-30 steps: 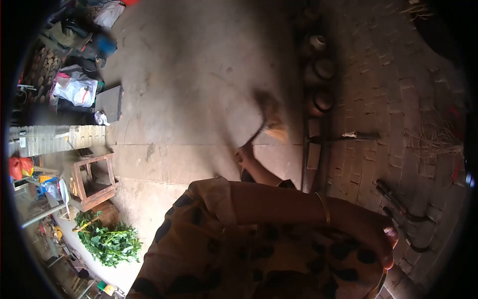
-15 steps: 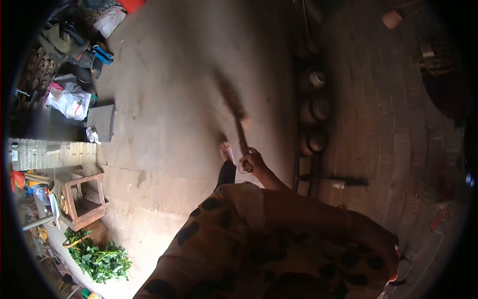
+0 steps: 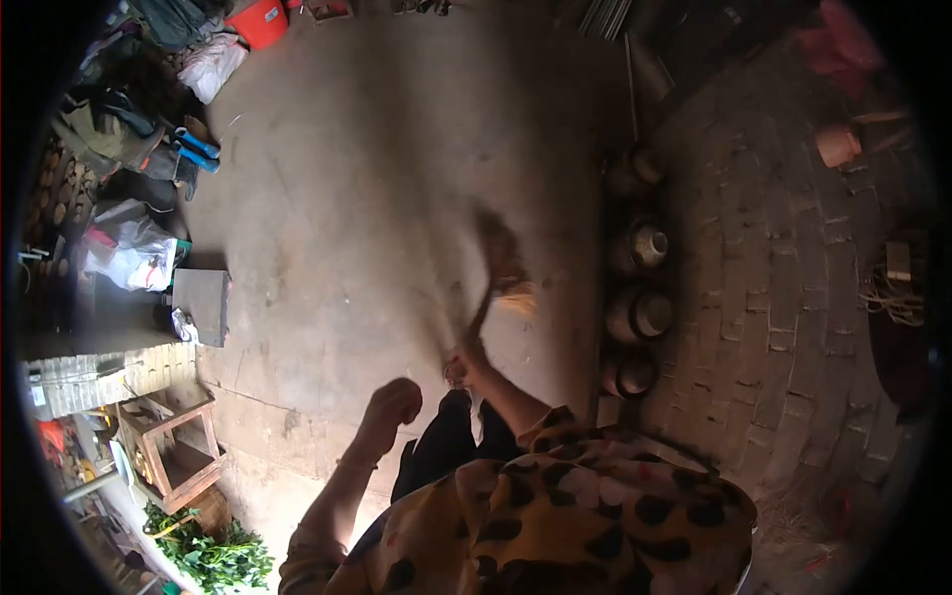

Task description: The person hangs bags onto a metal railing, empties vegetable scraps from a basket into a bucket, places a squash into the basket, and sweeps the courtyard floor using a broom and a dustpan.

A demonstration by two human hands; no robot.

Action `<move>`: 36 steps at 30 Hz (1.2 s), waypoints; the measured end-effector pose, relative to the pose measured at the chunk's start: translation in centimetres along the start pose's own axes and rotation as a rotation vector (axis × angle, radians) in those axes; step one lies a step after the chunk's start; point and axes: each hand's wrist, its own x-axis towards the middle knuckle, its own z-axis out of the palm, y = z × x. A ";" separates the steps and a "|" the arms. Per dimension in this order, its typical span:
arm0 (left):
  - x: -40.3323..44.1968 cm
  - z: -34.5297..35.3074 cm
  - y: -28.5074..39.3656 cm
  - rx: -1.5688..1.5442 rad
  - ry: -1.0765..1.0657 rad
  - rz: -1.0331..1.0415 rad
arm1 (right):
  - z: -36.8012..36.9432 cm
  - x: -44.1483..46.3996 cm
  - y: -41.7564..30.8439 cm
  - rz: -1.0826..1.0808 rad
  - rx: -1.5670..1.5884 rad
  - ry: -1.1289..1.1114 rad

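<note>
My right hand [image 3: 464, 369] grips the handle of a short hand broom [image 3: 484, 312] in front of my legs. The broom's dark head is smeared by motion above the floor, with a lighter straw-coloured edge at its lower right. My left hand [image 3: 395, 402] is held to the left, its fingers curled in and nothing visible in them. The grey floor [image 3: 327, 248] spreads beneath both hands. My dark-trousered legs show just below the right hand.
Several round pots [image 3: 650, 312] line the right side beside a brick surface [image 3: 783, 297]. At left stand a wooden stool frame [image 3: 183, 451], a dark box [image 3: 201, 305], plastic bags [image 3: 134, 248] and green leaves [image 3: 218, 555]. A red bucket [image 3: 260, 22] sits at the top.
My left hand has come into view on the left, fingers curled. The right hand has shifted left and lower in the view with the broom. The surroundings have shifted as my head moved.
</note>
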 end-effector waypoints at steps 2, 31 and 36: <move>1.0 -0.5 -0.8 0.005 0.026 -0.089 | 4.7 -8.9 -6.9 -0.068 0.039 -0.111; 30.8 -6.9 -4.5 -0.377 0.803 -0.375 | 6.4 25.4 -56.6 0.032 -0.168 -0.457; 41.6 -9.0 14.6 -0.384 0.849 -0.272 | 9.3 26.5 -68.5 0.228 0.117 -0.685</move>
